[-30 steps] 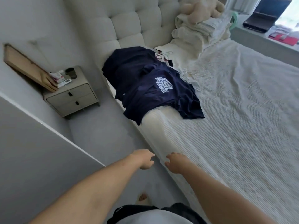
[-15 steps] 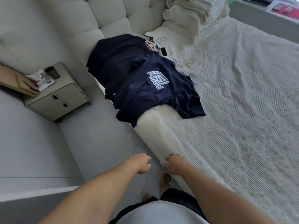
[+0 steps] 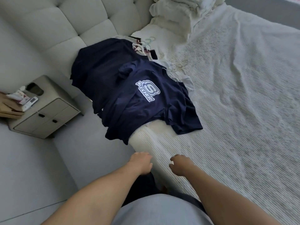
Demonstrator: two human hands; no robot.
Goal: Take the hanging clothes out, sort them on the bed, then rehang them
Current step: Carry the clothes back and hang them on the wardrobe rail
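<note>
— What do we have closest to us?

— Our two hands, held out low over the near edge of the bed (image 3: 243, 111). Our left hand (image 3: 142, 162) hangs over the floor just beside the mattress, fingers loosely curled downward, holding nothing. Our right hand (image 3: 180, 164) hovers over the ribbed white bedspread at the mattress corner, fingers relaxed and slightly bent, also empty. Neither one touches any clothing.

— And the clothes?

— Farther along the same edge we see a navy T-shirt (image 3: 146, 101) with a pale printed logo, lying flat on top, its hem draping over the side of the mattress. Under it and a little beyond lies a second dark navy garment (image 3: 100, 62), reaching toward the tufted headboard (image 3: 81, 18). Past those, a bit of white and maroon fabric shows, and several thin hangers (image 3: 177, 67) lie on the bedspread beside the collars.

— Anything off the bed?

— On the floor to the left stands a grey nightstand (image 3: 45, 117) with small items on top. At the head of the bed we see a heap of white bedding (image 3: 175, 18).
</note>
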